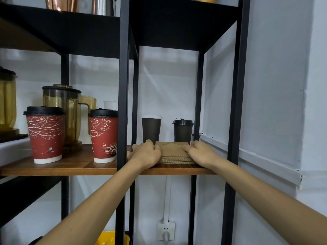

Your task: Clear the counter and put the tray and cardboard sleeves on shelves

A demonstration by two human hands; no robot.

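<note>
A flat stack of brown cardboard sleeves (174, 152) lies on the wooden shelf (74, 167) in the narrow right bay of a black metal rack. My left hand (146, 153) grips the stack's left side with fingers curled over its top. On the stack's right side, my right hand (201, 152) holds it the same way. Both forearms reach up from below. No tray is in view.
Behind the stack stand two dark cups (151, 129), (183, 130). The left bay holds two red lidded cups (45, 134), (104, 135) and an amber jug (65, 110). Black uprights (123, 85), (237, 85) frame the bay. A wall socket (166, 229) sits below.
</note>
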